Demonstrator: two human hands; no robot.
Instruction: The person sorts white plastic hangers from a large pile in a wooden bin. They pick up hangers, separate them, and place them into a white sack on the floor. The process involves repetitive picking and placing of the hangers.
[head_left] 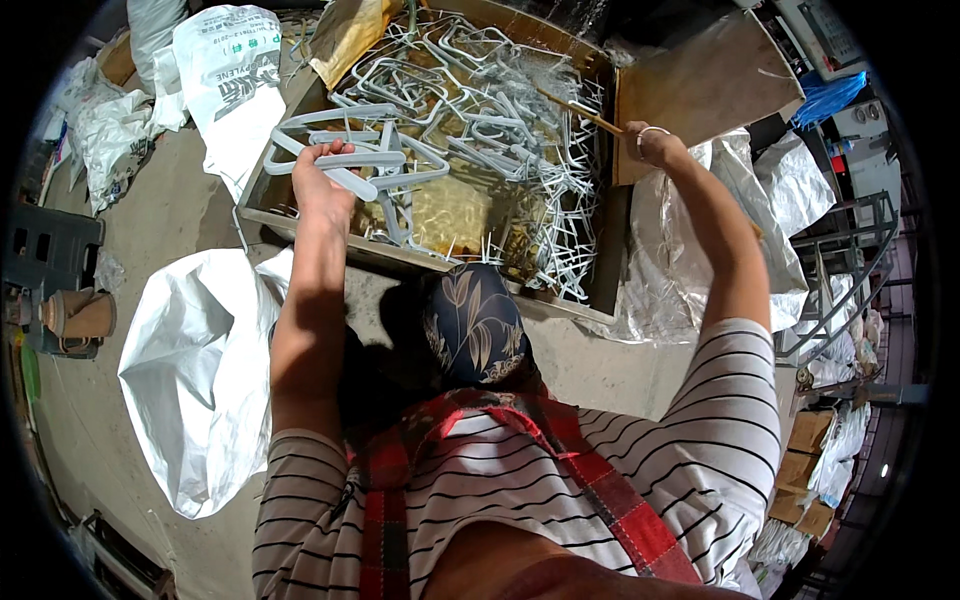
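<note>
My left hand (pixel 322 190) is closed round several pale grey plastic frames (pixel 372 160), angular loops that look like hangers. They are held over the near left corner of a metal tank (pixel 420 259) of water. More grey frames (pixel 490 125) lie jumbled in the water, with thin white plastic sticks (pixel 568 245) along the tank's right side. Beyond the tank's right edge, my right hand (pixel 652 146) grips a thin wooden stick (pixel 590 114). Its far tip reaches over the pile, where water is splashing.
A white woven sack (pixel 195 370) lies on the floor at left, with a printed sack (pixel 225 80) farther back. A brown board (pixel 705 85) leans at the tank's right side above silvery plastic sheeting (pixel 670 260). A metal rack (pixel 850 270) stands at far right.
</note>
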